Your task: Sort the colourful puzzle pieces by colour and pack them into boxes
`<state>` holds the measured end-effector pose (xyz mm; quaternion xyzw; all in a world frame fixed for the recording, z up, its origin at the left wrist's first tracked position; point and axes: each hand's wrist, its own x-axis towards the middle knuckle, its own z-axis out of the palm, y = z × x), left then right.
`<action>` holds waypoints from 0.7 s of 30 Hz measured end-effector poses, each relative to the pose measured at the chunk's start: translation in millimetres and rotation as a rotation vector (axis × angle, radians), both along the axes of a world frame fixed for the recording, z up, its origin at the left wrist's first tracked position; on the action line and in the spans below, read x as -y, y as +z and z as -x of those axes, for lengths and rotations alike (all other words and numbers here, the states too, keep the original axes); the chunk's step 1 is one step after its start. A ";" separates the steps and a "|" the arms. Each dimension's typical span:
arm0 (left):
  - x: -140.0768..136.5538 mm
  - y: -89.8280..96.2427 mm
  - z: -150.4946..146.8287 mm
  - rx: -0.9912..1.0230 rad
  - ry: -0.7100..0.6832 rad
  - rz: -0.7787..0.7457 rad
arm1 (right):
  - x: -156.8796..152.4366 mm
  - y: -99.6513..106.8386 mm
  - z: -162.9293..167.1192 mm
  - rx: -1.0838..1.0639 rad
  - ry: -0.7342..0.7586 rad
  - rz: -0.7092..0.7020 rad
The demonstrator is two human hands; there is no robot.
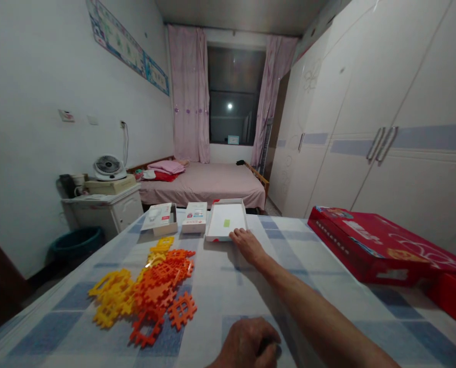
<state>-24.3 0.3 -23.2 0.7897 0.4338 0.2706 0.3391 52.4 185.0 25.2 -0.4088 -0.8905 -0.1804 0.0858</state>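
Observation:
My right hand [247,246] reaches forward across the table, its fingers bent over the near right corner of a shallow white box lid [217,217]. A small light-green patch shows on the lid's inner face. My left hand [250,341] rests curled in a fist near the front edge, with nothing visible in it. To its left lies a heap of orange plastic interlocking pieces [159,286], with yellow interlocking pieces [115,296] beside and behind them. Beside the lid, further left, are a closed white box [194,217] and an opened white box [161,219].
A blue-and-white checked cloth [212,296] covers the table. On the right sits a large red box [373,245]. Beyond the table are a bed [216,181], a small cabinet [126,209] with a fan [109,167], a teal bin [78,243] and a tall wardrobe [338,168].

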 end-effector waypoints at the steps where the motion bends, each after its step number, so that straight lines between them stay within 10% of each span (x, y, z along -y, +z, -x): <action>1: 0.0 0.1 -0.5 0.003 -0.003 0.003 | -1.6 -4.0 3.8 -0.008 -0.002 0.015; 10: 2.1 2.2 2.9 0.052 -0.027 -0.021 | 55.6 7.5 -32.6 -0.225 -0.018 0.010; 14: 4.5 6.9 4.8 0.013 -0.005 -0.020 | 116.6 20.0 -131.4 -0.369 -0.137 -0.159; 21: 5.6 14.6 5.0 0.024 -0.020 0.019 | 247.2 -1.5 -345.4 -0.195 -0.807 -0.621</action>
